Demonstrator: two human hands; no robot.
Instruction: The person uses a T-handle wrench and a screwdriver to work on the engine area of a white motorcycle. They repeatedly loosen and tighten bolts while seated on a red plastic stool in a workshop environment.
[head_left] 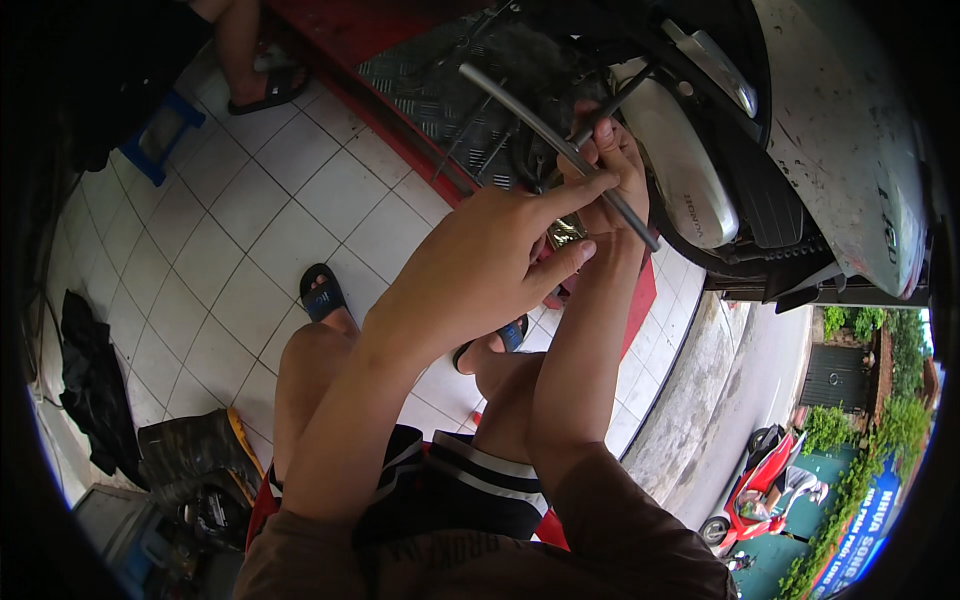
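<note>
My left hand (505, 255) has its index finger over a long grey metal rod (515, 113) that slants down to the right, with its other fingers curled round a shiny gold-coloured thing (566, 229), too hidden to name. My right hand (610, 170) is behind the rod, gripping a dark bar (626, 93) that crosses it. Both hands are just beside a motorbike's silver exhaust (695, 175), above a red-framed metal platform (400, 100).
A person's leg (232, 45) and blue stool (160, 140) are upper left. Black cloth (95, 390) and dark mats (190, 455) lie left on tiled floor (240, 250). A street (760, 350) with a red scooter (750, 495) is at right.
</note>
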